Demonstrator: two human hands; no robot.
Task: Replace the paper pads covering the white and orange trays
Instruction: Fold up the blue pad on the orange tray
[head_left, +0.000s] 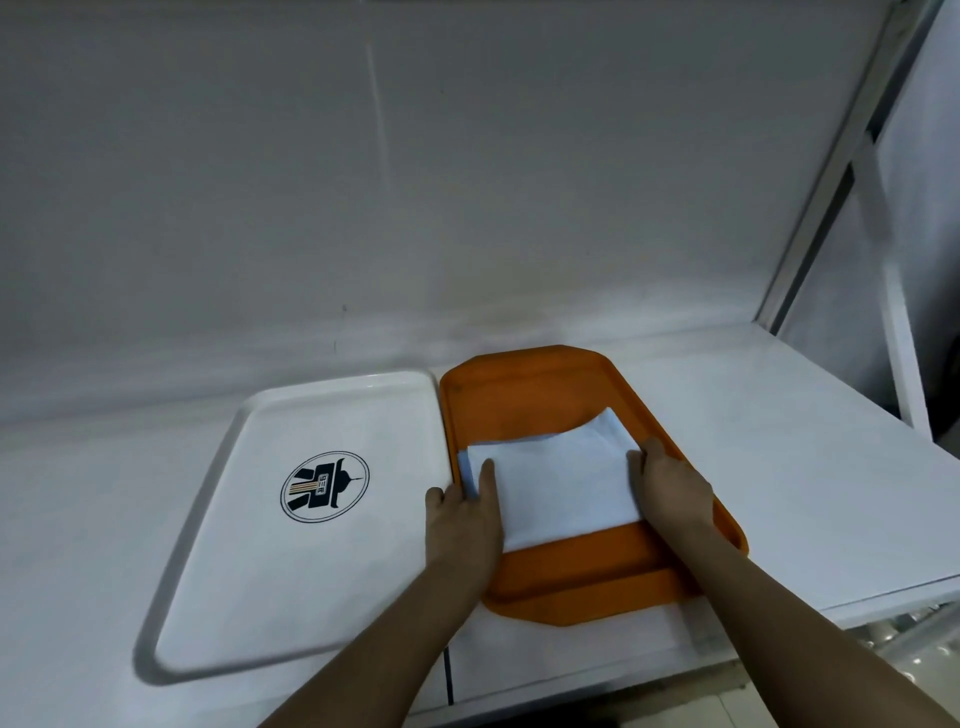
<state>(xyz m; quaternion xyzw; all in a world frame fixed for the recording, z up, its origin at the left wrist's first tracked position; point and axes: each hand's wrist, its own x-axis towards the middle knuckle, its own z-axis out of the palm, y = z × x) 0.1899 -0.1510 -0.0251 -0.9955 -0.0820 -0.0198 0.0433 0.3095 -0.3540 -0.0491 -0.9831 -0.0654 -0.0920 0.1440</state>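
Observation:
An orange tray (524, 400) lies on the white counter, right of a white tray (249, 551) that carries a round dark logo and no paper. A folded white paper pad (561, 483) lies across the middle of the orange tray. My left hand (462, 512) grips the pad's left edge, thumb on top and fingers beneath. My right hand (670, 486) grips the pad's right edge the same way. The two trays touch side by side.
The white counter (779, 467) runs to a plain wall behind the trays. A white metal frame (893, 322) stands at the right end. The counter's front edge drops off at lower right.

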